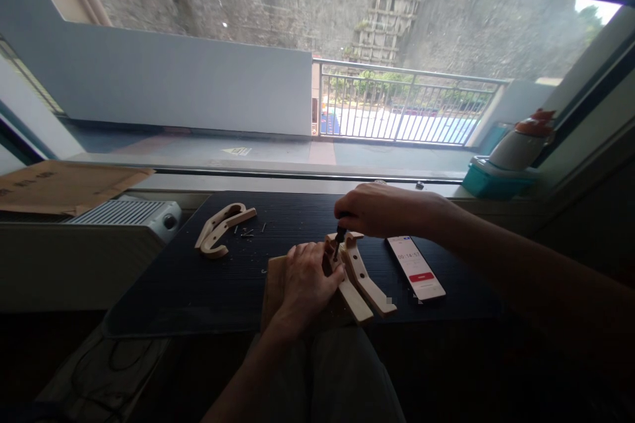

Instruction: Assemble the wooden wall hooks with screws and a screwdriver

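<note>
My right hand [367, 210] is closed round the black handle of what looks like a screwdriver [340, 235]. Its tip points down at a curved, pale wooden piece [356, 301]. My left hand [308, 277] grips that piece near its curved end, the thumb on one side and the fingers on the other. Beneath it lies a flat board [275, 281] at the table's front edge. A second curved wooden piece [368, 283] with dark holes lies just to the right of the gripped one. The tool's tip is partly hidden by my left hand.
Two more curved wooden pieces [211, 238] lie on the dark table [163, 284] at left, beside several small screws [247, 233]. A phone [419, 271] showing a timer lies at right. On the sill stand a teal box [496, 178] and a bottle [518, 144]. A radiator [131, 211] is at left.
</note>
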A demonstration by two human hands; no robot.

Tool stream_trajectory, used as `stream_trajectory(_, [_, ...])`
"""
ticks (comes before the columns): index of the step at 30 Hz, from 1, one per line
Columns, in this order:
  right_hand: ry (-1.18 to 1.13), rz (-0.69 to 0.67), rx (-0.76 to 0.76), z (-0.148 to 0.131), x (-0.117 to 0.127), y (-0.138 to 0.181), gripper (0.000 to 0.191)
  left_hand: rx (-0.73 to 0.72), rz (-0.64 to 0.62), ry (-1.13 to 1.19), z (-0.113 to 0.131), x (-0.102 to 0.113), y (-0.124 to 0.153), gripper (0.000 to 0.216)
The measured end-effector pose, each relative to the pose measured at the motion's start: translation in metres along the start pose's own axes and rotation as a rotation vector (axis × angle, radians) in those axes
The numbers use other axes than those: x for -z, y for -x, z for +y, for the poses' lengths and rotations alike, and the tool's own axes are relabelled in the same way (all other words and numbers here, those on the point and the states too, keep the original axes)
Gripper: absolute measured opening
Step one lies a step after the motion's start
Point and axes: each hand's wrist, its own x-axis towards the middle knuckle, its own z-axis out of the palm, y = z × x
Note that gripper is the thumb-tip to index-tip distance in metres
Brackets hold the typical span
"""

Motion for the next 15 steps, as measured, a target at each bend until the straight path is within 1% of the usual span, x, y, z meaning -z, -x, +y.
stream_trajectory(5, [-0.055, -0.019, 0.015, 0.001, 0.0033, 0.0017, 0.026, -0.004, 0.003, 0.003, -0.0002, -0.0007, -0.0007, 0.021])
stream_trajectory(9, [0.004, -0.08, 0.066, -0.0017, 0.0023, 0.0013, 0.017, -0.004, 0.006, 0.0, -0.0007, -0.0017, -0.0008, 0.021])
stream_trajectory(12, [0.01, -0.068, 0.07, -0.0019, -0.0003, 0.0001, 0.016, -0.004, 0.004, -0.002, -0.001, -0.0019, -0.0004, 0.022])
stream_trajectory(15, [-0.008, -0.053, 0.029, -0.0008, -0.0027, -0.0013, 0.018, -0.009, 0.0, -0.006, -0.0015, -0.002, -0.0003, 0.022])
